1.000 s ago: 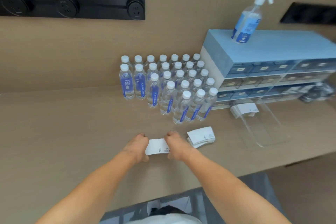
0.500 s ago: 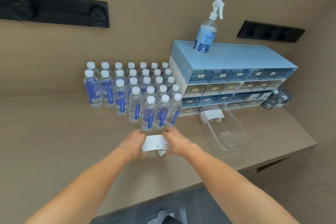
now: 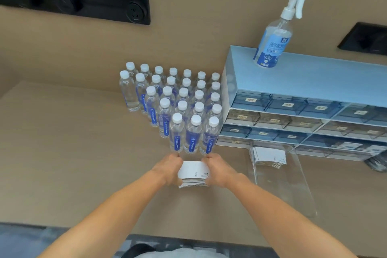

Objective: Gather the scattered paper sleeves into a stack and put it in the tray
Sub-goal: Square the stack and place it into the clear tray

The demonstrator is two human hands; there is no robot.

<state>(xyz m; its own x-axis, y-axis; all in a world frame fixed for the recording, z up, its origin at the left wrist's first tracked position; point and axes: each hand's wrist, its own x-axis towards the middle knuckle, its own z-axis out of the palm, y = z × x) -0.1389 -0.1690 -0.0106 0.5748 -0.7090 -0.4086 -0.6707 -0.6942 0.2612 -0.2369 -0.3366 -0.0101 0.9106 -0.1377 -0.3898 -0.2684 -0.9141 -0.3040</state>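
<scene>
Both hands are on it: my left hand (image 3: pixel 170 168) grips the left end and my right hand (image 3: pixel 217 170) the right end of the stack of paper sleeves (image 3: pixel 194 176), squeezed between them on the counter (image 3: pixel 62 163) at dead centre. At twelve o'clock, just beyond my knuckles, I see the water bottles (image 3: pixel 178 109). At three o'clock lies the clear tray (image 3: pixel 293 190), apart from the stack, with another pile of sleeves (image 3: pixel 269 156) at its far end.
</scene>
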